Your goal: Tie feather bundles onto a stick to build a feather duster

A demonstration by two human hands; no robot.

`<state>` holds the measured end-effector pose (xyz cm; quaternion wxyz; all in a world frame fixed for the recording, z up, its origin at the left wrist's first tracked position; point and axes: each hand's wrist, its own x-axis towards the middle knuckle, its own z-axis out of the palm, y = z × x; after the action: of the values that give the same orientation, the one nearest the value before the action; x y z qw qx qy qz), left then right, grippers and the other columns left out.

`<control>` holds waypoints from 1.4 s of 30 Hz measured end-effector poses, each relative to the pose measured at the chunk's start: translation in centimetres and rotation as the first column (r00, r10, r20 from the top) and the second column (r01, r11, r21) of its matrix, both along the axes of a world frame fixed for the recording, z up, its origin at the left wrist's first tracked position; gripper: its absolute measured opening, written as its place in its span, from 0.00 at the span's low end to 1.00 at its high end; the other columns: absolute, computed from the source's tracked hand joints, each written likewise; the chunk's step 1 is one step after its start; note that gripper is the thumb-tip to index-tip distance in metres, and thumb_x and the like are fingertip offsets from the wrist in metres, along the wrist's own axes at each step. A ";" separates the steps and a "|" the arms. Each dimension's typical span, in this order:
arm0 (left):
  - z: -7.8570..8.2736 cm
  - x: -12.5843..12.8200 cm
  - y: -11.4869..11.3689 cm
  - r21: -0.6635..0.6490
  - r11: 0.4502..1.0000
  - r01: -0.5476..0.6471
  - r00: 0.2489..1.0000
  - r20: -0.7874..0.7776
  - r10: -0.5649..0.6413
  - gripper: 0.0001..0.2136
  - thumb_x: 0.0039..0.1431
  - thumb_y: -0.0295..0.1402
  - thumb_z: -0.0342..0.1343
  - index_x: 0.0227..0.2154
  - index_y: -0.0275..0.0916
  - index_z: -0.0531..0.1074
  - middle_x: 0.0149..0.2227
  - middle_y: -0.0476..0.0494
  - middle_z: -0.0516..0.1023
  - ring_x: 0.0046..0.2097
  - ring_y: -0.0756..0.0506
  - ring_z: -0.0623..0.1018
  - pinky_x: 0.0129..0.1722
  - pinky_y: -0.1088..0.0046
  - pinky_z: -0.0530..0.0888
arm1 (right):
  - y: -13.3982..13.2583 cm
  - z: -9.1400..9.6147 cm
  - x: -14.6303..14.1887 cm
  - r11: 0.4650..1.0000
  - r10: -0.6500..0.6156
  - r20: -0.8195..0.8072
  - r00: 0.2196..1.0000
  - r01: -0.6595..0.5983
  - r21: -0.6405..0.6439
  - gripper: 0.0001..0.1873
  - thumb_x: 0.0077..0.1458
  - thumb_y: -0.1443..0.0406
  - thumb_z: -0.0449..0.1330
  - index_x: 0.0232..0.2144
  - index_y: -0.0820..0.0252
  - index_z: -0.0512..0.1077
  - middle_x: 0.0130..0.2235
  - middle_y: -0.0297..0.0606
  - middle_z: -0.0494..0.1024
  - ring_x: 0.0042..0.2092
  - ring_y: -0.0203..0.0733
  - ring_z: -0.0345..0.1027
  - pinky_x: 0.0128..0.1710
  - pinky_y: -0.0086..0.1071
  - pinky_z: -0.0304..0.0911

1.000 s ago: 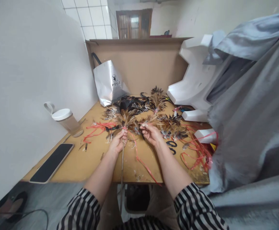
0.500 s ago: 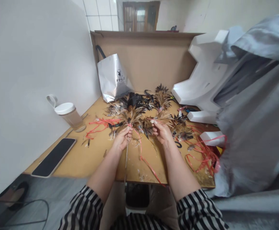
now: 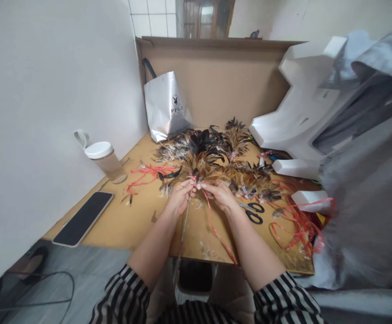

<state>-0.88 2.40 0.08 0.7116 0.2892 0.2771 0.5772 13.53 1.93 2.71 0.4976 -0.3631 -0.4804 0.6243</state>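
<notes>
My left hand [image 3: 180, 198] is closed round the top of a thin stick [image 3: 183, 234], just under a bunch of brown and black feathers [image 3: 201, 165] tied on with red string [image 3: 216, 229]. My right hand [image 3: 219, 194] is closed right beside it, fingers pinching the feather bases at the same spot. The string trails from the hands down over the table's front edge. More feather bundles [image 3: 250, 180] lie behind and to the right of my hands.
On the wooden table [image 3: 131, 225] lie a phone [image 3: 83, 218] at the front left, a lidded cup [image 3: 104, 159] by the wall, black scissors [image 3: 252, 210] right of my hand, and red string loops [image 3: 293, 227]. A silver bag [image 3: 167, 108], white foam [image 3: 297, 121] and grey cloth [image 3: 367, 193] stand around.
My right hand has moved left from the loose feathers to meet my left hand at the tied bunch. The scissors have come into full view. The view shifted slightly.
</notes>
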 end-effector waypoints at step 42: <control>-1.2 0.7 -0.2 0.178 0.979 -0.101 0.931 -0.329 0.156 0.13 0.46 0.40 0.60 0.30 0.34 0.72 0.18 0.53 0.65 0.17 0.57 0.59 0.16 0.80 0.53 | 0.7 -2.3 -1.1 0.979 0.079 -0.133 0.988 -0.102 -0.178 0.13 0.39 0.60 0.66 0.27 0.63 0.72 0.21 0.31 0.72 0.16 0.25 0.54 0.15 0.20 0.46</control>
<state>-0.19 2.24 -1.09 0.5881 0.4215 0.3680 0.5840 12.39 2.62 0.39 0.4619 -0.3455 -0.4045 0.7097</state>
